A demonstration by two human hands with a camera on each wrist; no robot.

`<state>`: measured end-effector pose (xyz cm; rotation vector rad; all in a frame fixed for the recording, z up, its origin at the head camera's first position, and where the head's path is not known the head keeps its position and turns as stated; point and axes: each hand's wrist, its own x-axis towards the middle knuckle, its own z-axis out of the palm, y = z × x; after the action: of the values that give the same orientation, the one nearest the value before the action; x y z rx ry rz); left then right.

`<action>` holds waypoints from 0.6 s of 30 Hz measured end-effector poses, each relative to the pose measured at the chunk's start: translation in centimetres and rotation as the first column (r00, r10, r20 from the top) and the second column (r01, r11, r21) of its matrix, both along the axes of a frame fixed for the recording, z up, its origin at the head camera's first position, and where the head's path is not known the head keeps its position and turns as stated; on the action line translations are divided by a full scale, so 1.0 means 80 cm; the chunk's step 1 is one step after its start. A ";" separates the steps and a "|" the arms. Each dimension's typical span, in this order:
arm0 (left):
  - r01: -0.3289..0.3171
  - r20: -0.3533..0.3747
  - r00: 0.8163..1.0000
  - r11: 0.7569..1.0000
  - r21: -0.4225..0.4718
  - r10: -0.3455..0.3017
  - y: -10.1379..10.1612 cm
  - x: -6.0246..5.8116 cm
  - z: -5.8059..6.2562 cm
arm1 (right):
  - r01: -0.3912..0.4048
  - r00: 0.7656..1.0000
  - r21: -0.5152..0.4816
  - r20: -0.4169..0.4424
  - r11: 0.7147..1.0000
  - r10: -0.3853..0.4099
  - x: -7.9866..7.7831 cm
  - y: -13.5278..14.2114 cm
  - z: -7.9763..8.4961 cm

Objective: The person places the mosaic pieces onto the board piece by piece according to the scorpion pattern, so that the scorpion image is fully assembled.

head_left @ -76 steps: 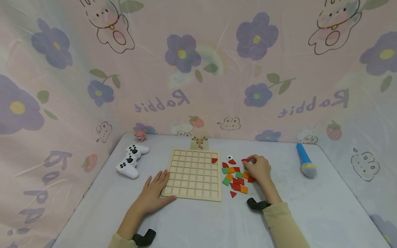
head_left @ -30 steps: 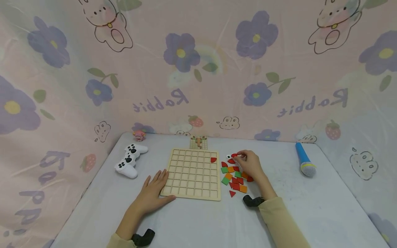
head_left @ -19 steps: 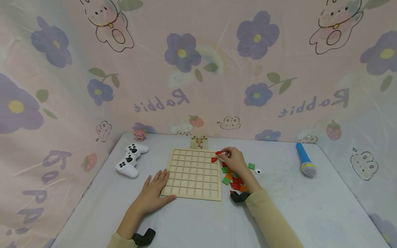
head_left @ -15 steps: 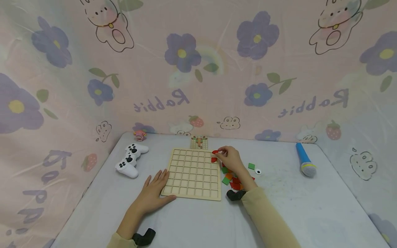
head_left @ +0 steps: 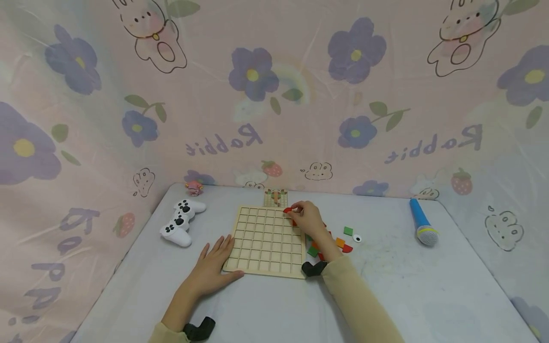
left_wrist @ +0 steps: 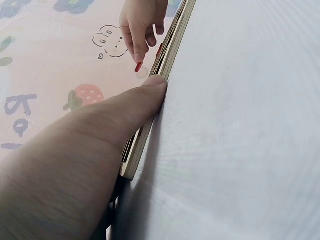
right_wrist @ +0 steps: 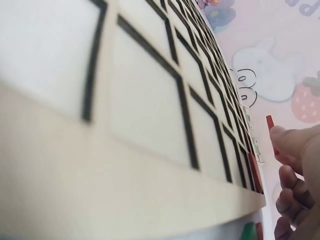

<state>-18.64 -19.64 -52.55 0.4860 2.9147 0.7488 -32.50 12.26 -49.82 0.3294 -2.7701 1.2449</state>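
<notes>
A wooden grid board [head_left: 266,243] lies mid-table. My left hand [head_left: 212,267] rests along its left edge with fingers spread, the thumb at the near corner. In the left wrist view that thumb [left_wrist: 150,90] touches the board's rim. Over the far right corner of the board, my right hand [head_left: 310,220] pinches a red rounded tile [head_left: 287,210] between thumb and fingertips. The right wrist view shows this red tile [right_wrist: 270,122] held above the board. Another red tile [right_wrist: 255,172] sits in a cell near the right edge, partly hidden by my hand in the head view.
Right of the board lie loose tiles, some hidden under my right arm: a green square [head_left: 348,231], a white eye disc [head_left: 357,238], an orange tile [head_left: 340,242]. A pattern card [head_left: 276,197] stands behind the board. Around are a game controller [head_left: 182,223], a figurine [head_left: 194,187], a microphone [head_left: 422,223].
My right hand has picked up a red tile from the loose pieces and carried it left, over the board's far right corner. The eye disc now lies farther right. My left hand stays put.
</notes>
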 end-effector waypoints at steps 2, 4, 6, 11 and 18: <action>0.001 0.001 1.000 1.000 0.000 -0.001 0.000 0.000 0.000 | 0.010 1.000 0.002 0.009 1.000 -0.010 -0.003 -0.001 -0.005; 0.001 0.001 1.000 1.000 -0.001 -0.001 0.001 0.001 0.001 | 0.017 1.000 0.008 0.018 1.000 -0.017 -0.004 -0.001 -0.009; 0.001 -0.002 1.000 1.000 -0.002 -0.001 0.001 0.001 0.001 | 0.013 1.000 0.021 0.019 1.000 -0.013 -0.004 -0.001 -0.011; 0.001 -0.008 1.000 1.000 -0.005 -0.001 0.001 0.001 0.001 | -0.003 1.000 0.069 0.005 0.998 0.003 -0.003 0.001 -0.014; 0.006 -0.001 1.000 1.000 -0.017 -0.006 0.000 -0.001 0.000 | -0.010 1.000 0.116 0.009 0.993 0.009 -0.003 0.004 -0.013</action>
<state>-18.69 -19.61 -52.55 0.4934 2.9172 0.7230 -32.71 12.56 -50.83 0.3466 -2.8580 1.0923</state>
